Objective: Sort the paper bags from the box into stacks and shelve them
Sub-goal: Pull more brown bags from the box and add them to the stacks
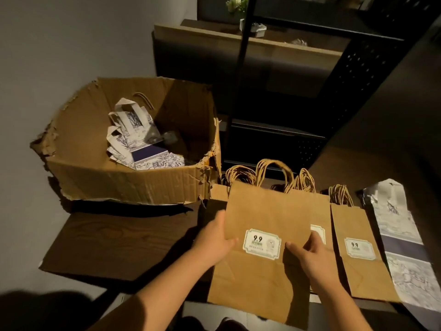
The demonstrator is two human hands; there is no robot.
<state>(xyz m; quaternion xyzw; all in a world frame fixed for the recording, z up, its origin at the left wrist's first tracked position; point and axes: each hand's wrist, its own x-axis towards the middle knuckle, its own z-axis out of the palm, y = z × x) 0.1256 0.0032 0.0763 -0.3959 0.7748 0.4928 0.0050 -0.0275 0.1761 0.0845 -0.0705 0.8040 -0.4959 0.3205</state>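
Observation:
A large brown paper bag with a "9.9" label and twisted handles lies flat on a stack of like bags at lower centre. My left hand grips its left edge, thumb on top. My right hand holds its right part, thumb on the face near the label and fingers curled at the edge. A smaller brown bag stack lies to the right, then a white and blue printed bag stack. The torn cardboard box at left holds several white and blue printed bags.
A dark shelving unit with a wooden shelf board stands behind the bags; a black post runs down its front. A flat cardboard sheet lies on the floor under the box. A grey wall is at left.

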